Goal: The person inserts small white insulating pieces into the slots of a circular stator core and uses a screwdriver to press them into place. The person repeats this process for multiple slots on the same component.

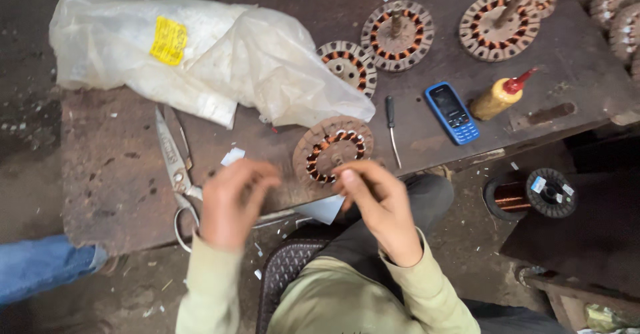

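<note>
My left hand [231, 202] hovers blurred over the front edge of a worn brown workbench [107, 167], fingers curled, right of a pair of scissors [176, 174]. My right hand [375, 198] is raised beside it, fingers pinched together just below a round rusty stator [331, 149] with copper windings. Whether either hand pinches something small is too blurred to tell. A light paper sheet [325, 209] lies between the hands at the bench edge.
A crumpled plastic bag [200, 57] covers the bench's back left. Several more stators [397, 35] lie at the back, with a screwdriver [392, 129], blue phone [453, 113] and yellow glue bottle [499, 96]. A copper wire spool [531, 195] sits low right. Someone's blue-clad leg [40, 265] is at left.
</note>
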